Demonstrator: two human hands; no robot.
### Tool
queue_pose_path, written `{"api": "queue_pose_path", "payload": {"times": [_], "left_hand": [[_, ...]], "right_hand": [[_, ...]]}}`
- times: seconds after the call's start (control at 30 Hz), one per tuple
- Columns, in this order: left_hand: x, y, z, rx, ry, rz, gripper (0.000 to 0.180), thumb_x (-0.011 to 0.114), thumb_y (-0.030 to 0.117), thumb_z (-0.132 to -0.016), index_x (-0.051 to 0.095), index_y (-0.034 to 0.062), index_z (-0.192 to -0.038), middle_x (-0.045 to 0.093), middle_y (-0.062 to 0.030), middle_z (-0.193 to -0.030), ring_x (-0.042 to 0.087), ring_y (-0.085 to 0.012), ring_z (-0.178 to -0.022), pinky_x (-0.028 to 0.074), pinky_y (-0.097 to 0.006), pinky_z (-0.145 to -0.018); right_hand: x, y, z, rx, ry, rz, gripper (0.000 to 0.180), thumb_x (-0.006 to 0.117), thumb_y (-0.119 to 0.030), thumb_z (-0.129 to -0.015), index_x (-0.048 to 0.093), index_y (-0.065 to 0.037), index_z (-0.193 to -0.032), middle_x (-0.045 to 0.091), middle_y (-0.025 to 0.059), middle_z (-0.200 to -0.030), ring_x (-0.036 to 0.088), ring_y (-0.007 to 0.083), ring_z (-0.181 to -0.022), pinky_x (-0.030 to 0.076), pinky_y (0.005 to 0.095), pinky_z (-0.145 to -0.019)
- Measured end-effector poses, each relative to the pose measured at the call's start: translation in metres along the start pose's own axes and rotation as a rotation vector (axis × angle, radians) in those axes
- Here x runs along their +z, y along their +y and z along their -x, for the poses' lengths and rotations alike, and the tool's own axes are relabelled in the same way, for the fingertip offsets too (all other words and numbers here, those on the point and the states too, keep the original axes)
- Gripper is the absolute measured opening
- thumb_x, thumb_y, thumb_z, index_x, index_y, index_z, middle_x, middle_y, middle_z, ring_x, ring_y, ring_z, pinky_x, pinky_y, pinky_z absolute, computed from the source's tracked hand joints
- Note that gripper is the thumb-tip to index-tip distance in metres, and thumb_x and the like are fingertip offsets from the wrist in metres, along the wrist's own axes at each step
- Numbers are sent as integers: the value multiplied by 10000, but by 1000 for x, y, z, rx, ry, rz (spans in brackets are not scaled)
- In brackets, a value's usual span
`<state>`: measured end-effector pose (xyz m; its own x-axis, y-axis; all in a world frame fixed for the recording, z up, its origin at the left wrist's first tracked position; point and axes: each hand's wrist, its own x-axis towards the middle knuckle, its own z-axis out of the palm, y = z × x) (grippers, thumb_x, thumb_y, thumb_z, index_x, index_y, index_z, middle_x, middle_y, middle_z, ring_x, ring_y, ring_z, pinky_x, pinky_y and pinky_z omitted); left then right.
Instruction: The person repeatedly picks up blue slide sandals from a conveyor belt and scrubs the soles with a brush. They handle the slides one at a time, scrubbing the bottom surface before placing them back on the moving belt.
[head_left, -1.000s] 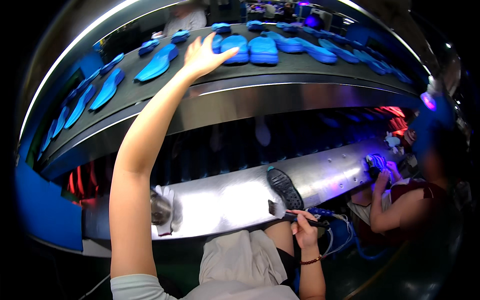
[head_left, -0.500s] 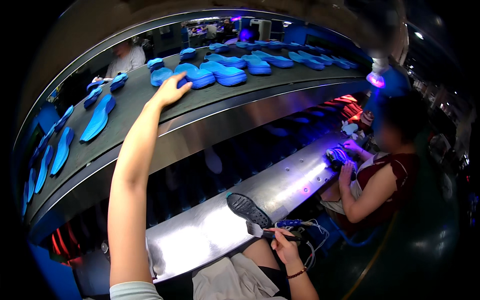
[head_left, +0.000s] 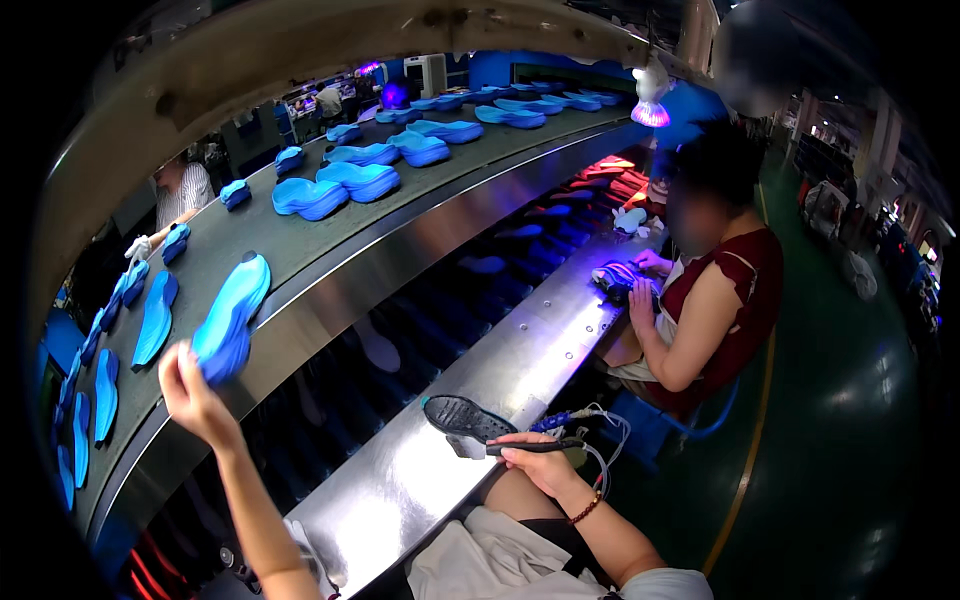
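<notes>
My left hand (head_left: pixel 196 398) pinches the near end of a blue shoe sole (head_left: pixel 233 315) above the conveyor's front edge. The sole tilts upward, with its far end pointing toward the back. In my right hand (head_left: pixel 545 466) is a flat brush (head_left: pixel 535 447) with a black handle. Its pale head lies over the near side of a black outsole (head_left: pixel 462 413), and I cannot tell whether it touches. The outsole rests on the metal bench (head_left: pixel 400 480), studded side partly in view.
More blue soles (head_left: pixel 345 185) lie spread over the dark conveyor belt (head_left: pixel 290 240). Below it, a lower rack holds dark soles. At right a co-worker (head_left: pixel 705 300) sits working on a shoe (head_left: pixel 618 280) under a purple lamp (head_left: pixel 650 112). Cables (head_left: pixel 610 430) hang by the bench edge.
My left hand has come back toward me and to the left, now with a blue sole in it. The brush has moved left onto the outsole. The view has turned right.
</notes>
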<state>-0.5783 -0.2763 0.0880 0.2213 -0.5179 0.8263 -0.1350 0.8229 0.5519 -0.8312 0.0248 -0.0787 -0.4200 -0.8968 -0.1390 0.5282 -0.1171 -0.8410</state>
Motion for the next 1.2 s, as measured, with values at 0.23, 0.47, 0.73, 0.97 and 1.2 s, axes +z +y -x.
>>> {"api": "queue_pose_path", "payload": {"times": [0.23,0.47,0.73,0.97,1.2], "left_hand": [[-56,8,122,-1011,-481,853,598,588,102,-643,386,-31,-1189,537,-115,-1045,556,-203,-913,460,-297,-790],[-82,30,315,-2079,-598,1323,688,541,403,-742,320,22,-1271,460,-245,-1160,506,-364,-1005,378,-485,-906],[-39,70,286,-1844,-503,1435,1055,96,827,-630,366,22,-1255,496,-228,-1128,487,-349,-1054,385,-438,-914],[-34,84,299,-1718,-467,1441,865,136,716,-763,363,41,-1253,502,-166,-1120,510,-309,-1006,369,-432,-917],[-39,69,290,-1709,-290,1154,833,165,702,-761,385,54,-1236,457,-146,-1205,427,-267,-1125,306,-390,-982]], "right_hand": [[15,-21,-5,-175,-79,-101,229,535,38,-772,562,64,-998,592,161,-1006,554,195,-944,408,294,-884],[18,4,6,-94,-72,-109,235,563,7,-751,571,54,-981,601,182,-968,583,222,-896,449,307,-836],[60,6,12,126,-186,-63,179,533,42,-761,564,90,-931,608,173,-885,593,238,-793,478,344,-753],[66,23,-38,-160,-94,435,190,591,-17,-759,606,43,-939,631,97,-891,574,112,-774,449,217,-695],[100,27,17,-676,-417,988,168,627,-34,-672,592,-3,-834,611,152,-831,581,312,-777,467,358,-714]]}}
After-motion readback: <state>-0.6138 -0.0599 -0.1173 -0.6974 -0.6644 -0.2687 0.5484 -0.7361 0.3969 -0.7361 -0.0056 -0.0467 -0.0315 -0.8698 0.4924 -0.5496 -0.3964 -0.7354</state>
